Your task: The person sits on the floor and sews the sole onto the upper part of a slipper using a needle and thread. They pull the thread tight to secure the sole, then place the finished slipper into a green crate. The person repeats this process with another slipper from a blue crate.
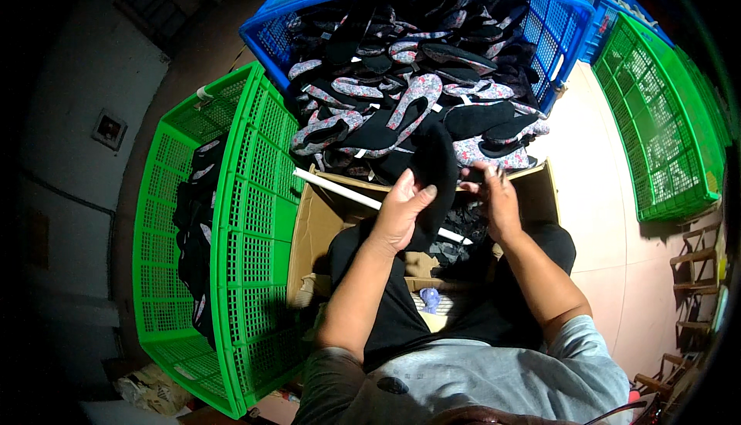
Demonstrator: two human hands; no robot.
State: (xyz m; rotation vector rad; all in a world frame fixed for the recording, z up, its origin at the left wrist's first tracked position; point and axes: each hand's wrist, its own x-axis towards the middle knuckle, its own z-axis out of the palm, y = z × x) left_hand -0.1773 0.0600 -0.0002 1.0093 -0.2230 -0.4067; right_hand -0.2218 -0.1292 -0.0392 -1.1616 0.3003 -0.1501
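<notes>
In front of me I hold a black fabric slipper (pixel 438 170) upright, sole edge toward the right. My left hand (pixel 404 210) is closed round its near part, thumb on top. Just right of the slipper is my right hand (pixel 499 199), fingers curled; a small dark, shiny thing shows at the fingertips, too small to name. Behind both hands lies a heap of slippers (pixel 413 104), black with floral linings, spilling out of a blue plastic crate (pixel 561 62). Below my hands stands an open cardboard box (pixel 316 228) with black scraps (pixel 455 251) in it.
A white bar (pixel 337 189) lies across the box. On the left, a green crate (pixel 241 270) holds more dark slippers (pixel 202 216). Another green crate (pixel 656 116) stands at the far right, near wooden racks (pixel 695 255). A purple bundle (pixel 430 298) sits between my legs.
</notes>
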